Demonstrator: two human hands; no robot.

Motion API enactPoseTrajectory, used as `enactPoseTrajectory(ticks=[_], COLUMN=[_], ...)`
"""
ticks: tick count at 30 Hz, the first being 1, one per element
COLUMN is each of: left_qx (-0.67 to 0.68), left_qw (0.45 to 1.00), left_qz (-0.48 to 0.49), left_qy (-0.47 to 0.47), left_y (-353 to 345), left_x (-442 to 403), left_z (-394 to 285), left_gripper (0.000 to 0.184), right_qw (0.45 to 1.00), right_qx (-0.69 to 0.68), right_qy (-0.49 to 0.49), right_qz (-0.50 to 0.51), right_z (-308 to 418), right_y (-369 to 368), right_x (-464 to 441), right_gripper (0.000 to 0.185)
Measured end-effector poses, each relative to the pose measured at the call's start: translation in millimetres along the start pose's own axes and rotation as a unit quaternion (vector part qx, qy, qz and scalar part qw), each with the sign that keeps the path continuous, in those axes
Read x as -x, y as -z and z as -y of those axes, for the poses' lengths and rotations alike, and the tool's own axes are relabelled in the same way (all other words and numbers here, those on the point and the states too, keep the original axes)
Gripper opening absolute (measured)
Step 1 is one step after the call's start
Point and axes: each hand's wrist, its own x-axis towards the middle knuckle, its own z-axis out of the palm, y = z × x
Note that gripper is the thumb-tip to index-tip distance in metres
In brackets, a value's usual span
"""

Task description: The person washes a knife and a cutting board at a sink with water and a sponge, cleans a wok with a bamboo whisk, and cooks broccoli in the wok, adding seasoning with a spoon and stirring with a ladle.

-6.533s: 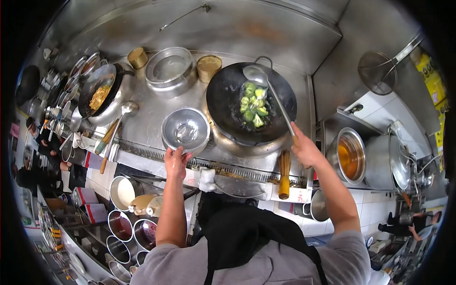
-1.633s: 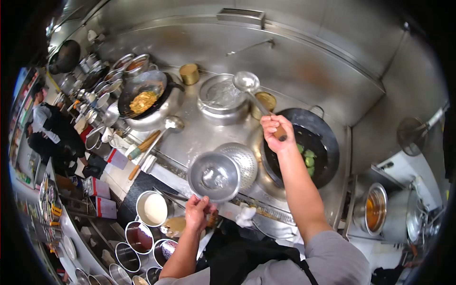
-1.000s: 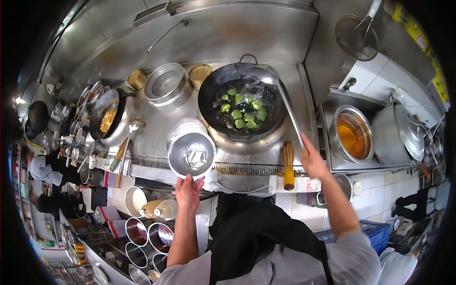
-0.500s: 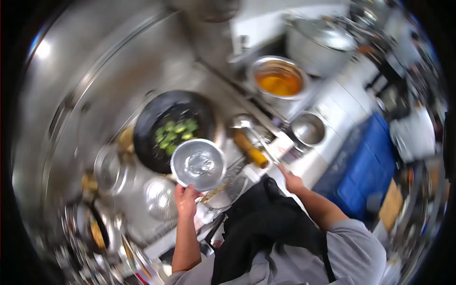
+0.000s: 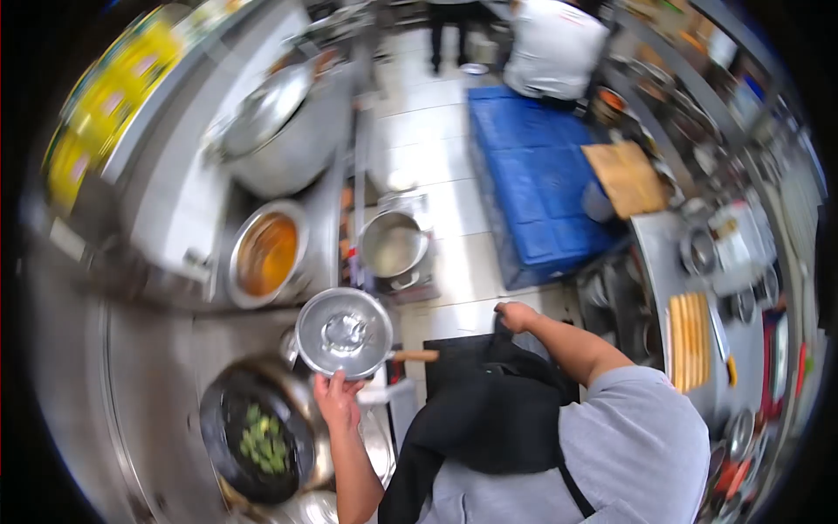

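My left hand (image 5: 338, 400) grips the lower rim of a round metal bowl (image 5: 371, 336), held level beside the stove, with shiny glints in its bottom. Lower left of it sits a black wok (image 5: 218, 428) with cut green vegetable pieces (image 5: 264, 441) in dark liquid. A wooden handle (image 5: 417, 355) sticks out to the right of the bowl; its other end is hidden. My right hand (image 5: 517, 317) is out in front of my body, fingers curled round a piece of black cloth (image 5: 502, 334) that runs down toward my black apron.
A pan of orange liquid (image 5: 267, 255) and a big lidded pot (image 5: 288, 144) stand at upper left. A smaller metal pot (image 5: 393, 246) is beyond the bowl. A blue chest (image 5: 546, 192) stands ahead, with another person (image 5: 556, 51) behind it. A counter (image 5: 650, 253) runs along the right.
My view has swung to the right, toward the aisle and blue chest. The bowl, in my left hand, has moved from over the wok's edge to clear of it.
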Motion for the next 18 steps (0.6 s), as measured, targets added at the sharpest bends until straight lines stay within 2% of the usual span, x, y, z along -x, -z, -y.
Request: enactPoseTrajectory(ticks=[4, 6, 8, 9, 10, 12, 13, 15, 18], left_qx=[-0.038, -0.050, -0.088, -0.099, -0.110, -0.126, -0.128, -0.144, -0.200], left_qw=[0.996, 0.992, 0.981, 0.974, 0.967, 0.944, 0.939, 0.926, 0.868], left_qz=[0.065, 0.096, 0.157, 0.187, 0.212, 0.295, 0.304, 0.336, 0.441], left_qy=[0.051, 0.068, 0.077, 0.080, 0.086, 0.083, 0.099, 0.097, 0.110], left_y=[-74.1, -121.2, -165.5, -201.9, -235.8, -277.0, -306.9, -366.6, -432.5], left_x=[-77.6, -107.9, -146.2, -141.8, -139.8, -171.3, -180.1, -170.0, -171.9], left_z=[21.7, 19.4, 18.0, 19.2, 20.3, 36.1, 27.0, 37.0, 65.1], left_gripper=[0.029, 0.029, 0.028, 0.027, 0.026, 0.026, 0.026, 0.027, 0.028], right_qw=[0.975, 0.956, 0.883, 0.811, 0.787, 0.589, 0.511, 0.406, 0.216], right_qx=[-0.106, -0.097, -0.248, -0.393, -0.410, -0.623, -0.672, -0.698, -0.591], right_qy=[-0.176, -0.230, -0.343, -0.387, -0.408, -0.402, -0.419, -0.446, -0.524], right_qz=[-0.089, -0.156, -0.204, -0.197, -0.215, -0.321, -0.334, -0.385, -0.574], right_z=[-105.6, -146.3, -156.9, -167.2, -170.0, -154.4, -142.6, -116.2, -100.4], right_y=[46.4, 73.0, 98.8, 97.6, 90.7, 74.0, 67.7, 53.3, 5.9], right_x=[57.9, 89.7, 127.9, 157.6, 191.6, 226.4, 242.9, 292.6, 355.3], right_gripper=[0.041, 0.037, 0.036, 0.032, 0.032, 0.032, 0.033, 0.035, 0.029])
